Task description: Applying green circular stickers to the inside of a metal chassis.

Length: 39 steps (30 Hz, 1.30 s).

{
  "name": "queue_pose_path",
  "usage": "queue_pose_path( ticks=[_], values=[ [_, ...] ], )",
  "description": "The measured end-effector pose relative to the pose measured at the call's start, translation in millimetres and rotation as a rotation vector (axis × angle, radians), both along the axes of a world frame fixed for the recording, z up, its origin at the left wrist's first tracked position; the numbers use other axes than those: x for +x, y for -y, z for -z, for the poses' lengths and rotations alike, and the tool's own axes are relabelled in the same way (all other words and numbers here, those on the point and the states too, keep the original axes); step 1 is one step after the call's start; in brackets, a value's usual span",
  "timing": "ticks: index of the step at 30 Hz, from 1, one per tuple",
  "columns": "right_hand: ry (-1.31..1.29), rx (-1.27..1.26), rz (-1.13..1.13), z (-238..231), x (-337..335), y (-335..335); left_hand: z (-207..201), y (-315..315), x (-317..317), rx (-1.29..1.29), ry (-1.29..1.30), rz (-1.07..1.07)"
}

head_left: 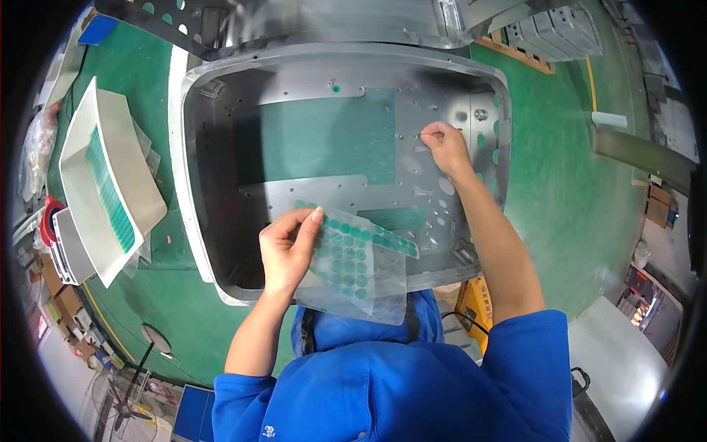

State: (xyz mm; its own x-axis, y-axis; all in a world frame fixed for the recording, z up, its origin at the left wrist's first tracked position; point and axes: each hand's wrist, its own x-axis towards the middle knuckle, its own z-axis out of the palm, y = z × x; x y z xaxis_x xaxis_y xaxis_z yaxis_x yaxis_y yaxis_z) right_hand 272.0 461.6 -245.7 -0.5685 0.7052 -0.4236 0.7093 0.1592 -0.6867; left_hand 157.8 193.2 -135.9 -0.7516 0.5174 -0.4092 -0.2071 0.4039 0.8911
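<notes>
My left hand [286, 247] pinches clear backing sheets of round green stickers [350, 267] between thumb and fingers. The sheets overlap and hang over the near rim of a large grey metal casing [309, 51]. Inside the casing, on the right, my right hand [448, 149] has its fingertips together at the perforated metal panel [434, 166]. A tiny bit of green shows at those fingertips, apparently a round sticker, mostly hidden by them. One green dot [336, 89] is on the panel near the far wall. Large rectangular cutouts in the panel show green beneath.
At the left stands a tilted white tray [151, 202] with green pieces inside. Another metal part [353, 22] lies beyond the far rim. White panels [556, 37] are stacked on a wooden pallet at far right. A fan [121, 405] stands lower left, on green floor.
</notes>
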Motion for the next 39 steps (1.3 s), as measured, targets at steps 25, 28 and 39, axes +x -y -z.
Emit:
queue_pose_path(
  ticks=[25,28,39],
  values=[
    [0.213,0.294,-0.106,-5.3,-9.0,14.4,3.2,-5.9,5.8,0.001,0.047,-0.011],
    [0.188,0.347,-0.104,-5.9,-8.4,18.3,3.5,-6.1,5.7,-0.004,0.059,-0.021],
    [0.205,0.09,0.04,2.2,-12.7,-8.8,-3.2,-0.5,3.3,0.007,0.056,-0.071]
  ],
)
